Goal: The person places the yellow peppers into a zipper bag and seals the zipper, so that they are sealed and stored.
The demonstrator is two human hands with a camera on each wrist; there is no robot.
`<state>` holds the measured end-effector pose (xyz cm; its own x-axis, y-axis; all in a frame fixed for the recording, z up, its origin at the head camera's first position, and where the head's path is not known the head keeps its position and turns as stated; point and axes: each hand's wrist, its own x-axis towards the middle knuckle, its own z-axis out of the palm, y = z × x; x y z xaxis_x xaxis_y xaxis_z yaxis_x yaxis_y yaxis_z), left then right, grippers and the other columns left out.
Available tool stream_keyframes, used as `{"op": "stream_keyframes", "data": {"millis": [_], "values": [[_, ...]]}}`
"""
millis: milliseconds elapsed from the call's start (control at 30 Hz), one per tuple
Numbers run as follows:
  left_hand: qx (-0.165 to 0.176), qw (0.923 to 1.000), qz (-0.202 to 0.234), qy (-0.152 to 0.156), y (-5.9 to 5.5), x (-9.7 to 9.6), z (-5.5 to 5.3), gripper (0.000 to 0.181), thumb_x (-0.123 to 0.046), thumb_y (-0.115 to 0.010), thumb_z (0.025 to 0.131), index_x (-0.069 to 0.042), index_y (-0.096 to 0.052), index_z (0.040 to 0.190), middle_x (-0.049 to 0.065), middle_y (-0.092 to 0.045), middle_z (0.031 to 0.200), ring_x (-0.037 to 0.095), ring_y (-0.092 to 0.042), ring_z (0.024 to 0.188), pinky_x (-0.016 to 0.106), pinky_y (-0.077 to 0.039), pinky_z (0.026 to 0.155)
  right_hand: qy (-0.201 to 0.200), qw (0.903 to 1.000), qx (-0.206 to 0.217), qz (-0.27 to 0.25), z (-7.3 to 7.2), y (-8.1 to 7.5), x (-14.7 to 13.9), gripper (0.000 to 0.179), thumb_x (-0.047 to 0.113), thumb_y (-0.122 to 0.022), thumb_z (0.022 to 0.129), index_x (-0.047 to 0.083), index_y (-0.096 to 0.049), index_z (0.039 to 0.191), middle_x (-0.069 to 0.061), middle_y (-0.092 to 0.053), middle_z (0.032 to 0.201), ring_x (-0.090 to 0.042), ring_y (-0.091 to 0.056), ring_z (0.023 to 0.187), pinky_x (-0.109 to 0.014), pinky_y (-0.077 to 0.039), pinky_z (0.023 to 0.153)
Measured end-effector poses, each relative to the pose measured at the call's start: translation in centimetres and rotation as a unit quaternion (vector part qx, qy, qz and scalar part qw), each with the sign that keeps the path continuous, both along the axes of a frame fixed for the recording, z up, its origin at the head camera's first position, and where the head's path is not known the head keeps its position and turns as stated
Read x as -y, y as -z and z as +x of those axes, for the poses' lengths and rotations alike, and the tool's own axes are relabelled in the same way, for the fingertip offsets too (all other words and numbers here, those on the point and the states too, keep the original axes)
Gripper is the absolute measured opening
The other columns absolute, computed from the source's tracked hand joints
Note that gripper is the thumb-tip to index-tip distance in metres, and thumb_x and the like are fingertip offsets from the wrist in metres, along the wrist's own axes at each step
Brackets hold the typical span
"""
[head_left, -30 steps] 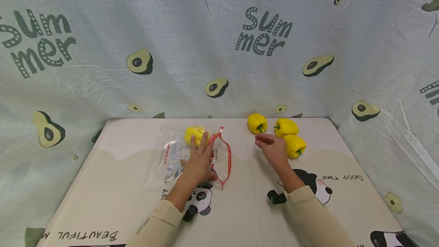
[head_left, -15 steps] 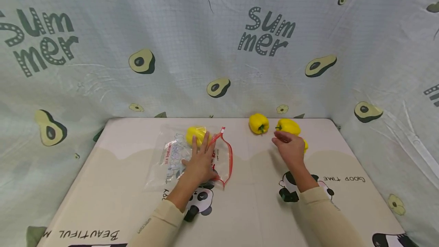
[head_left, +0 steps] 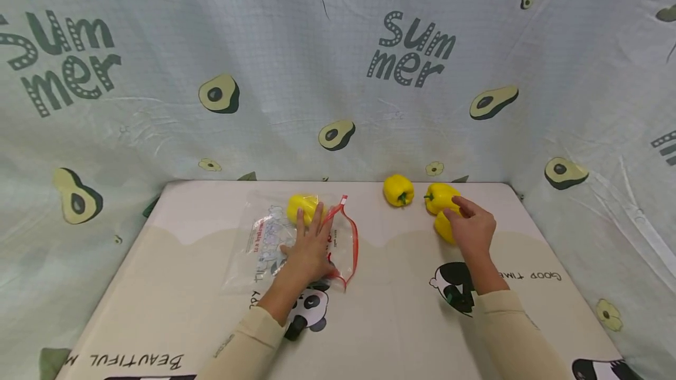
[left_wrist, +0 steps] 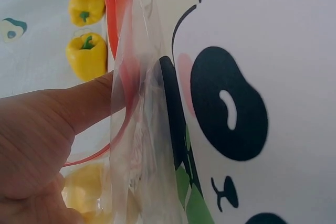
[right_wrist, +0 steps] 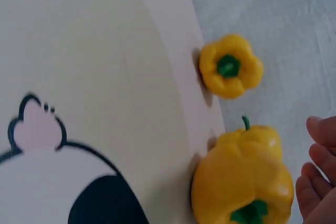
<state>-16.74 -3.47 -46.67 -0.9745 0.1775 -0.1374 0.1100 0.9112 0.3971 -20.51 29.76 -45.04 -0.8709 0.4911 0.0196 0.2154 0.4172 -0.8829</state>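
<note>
My left hand lies with spread fingers on a clear zip bag with a red edge at its opening. Inside the bag, just beyond those fingertips, is a yellow bell pepper. At the right, my right hand hovers by two more yellow peppers, a front one partly hidden by it and one behind. The right wrist view has its loosely bent fingers close beside the front pepper, a small gap between. Another yellow pepper stands at the table's back edge.
The table wears a pale cloth with printed pandas and lettering. Behind it hangs a light curtain with avocado prints, close to the back edge. Dark wrist-camera mounts show beneath both wrists.
My right hand has moved rightward, past the back peppers, to the right side of the front pepper. The left hand stays on the bag.
</note>
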Motion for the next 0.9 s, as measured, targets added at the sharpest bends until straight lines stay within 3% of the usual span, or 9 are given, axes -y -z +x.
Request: {"op": "stream_keyframes", "data": {"millis": [267,400,500,700,900], "values": [[0.009,1.0000,-0.003,-0.002,0.0,0.0,0.0,0.120,-0.031,-0.097,0.069,-0.024,-0.027,0.166,0.001,0.012,0.178,0.044,0.013,0.163,0.093,-0.026,0.096,0.012,0.9989,0.027,0.036,0.5,0.9,-1.7,0.061,0.026,-0.070,0.101,0.013,-0.048,0.156,-0.012,-0.044,0.165,-0.037,-0.037,0.156,-0.051,-0.038,0.125],[0.007,1.0000,-0.004,0.000,0.1,0.0,-0.1,0.120,-0.031,-0.097,0.069,-0.025,-0.027,0.166,0.001,0.011,0.178,0.045,0.013,0.163,0.094,-0.026,0.095,-0.015,0.9968,0.066,0.043,0.9,1.4,-2.3,0.079,0.032,-0.071,0.099,0.006,-0.032,0.163,-0.020,-0.032,0.170,-0.042,-0.028,0.159,-0.056,-0.028,0.129],[0.005,1.0000,-0.004,0.000,0.1,0.0,0.0,0.120,-0.030,-0.097,0.069,-0.025,-0.027,0.166,0.001,0.011,0.178,0.045,0.012,0.163,0.094,-0.026,0.095,-0.034,0.9944,0.098,0.022,1.2,2.0,-2.3,0.089,0.033,-0.073,0.098,0.002,-0.023,0.165,-0.024,-0.028,0.170,-0.044,-0.029,0.156,-0.057,-0.026,0.130],[0.006,1.0000,-0.003,-0.001,0.3,-0.1,-0.1,0.121,-0.029,-0.097,0.069,-0.026,-0.026,0.166,0.000,0.011,0.178,0.044,0.013,0.163,0.093,-0.026,0.096,-0.004,0.9950,0.098,-0.019,1.4,2.7,-1.8,0.085,0.022,-0.077,0.094,0.001,-0.029,0.161,-0.026,-0.038,0.163,-0.045,-0.038,0.146,-0.057,-0.030,0.129],[0.005,1.0000,-0.005,-0.003,0.4,-0.1,-0.1,0.121,-0.030,-0.097,0.068,-0.026,-0.026,0.166,0.000,0.012,0.178,0.044,0.014,0.163,0.093,-0.026,0.096,0.018,0.9959,0.086,-0.019,1.4,2.9,-1.3,0.081,0.020,-0.078,0.094,0.001,-0.034,0.160,-0.026,-0.042,0.161,-0.044,-0.041,0.143,-0.057,-0.033,0.127]]}}
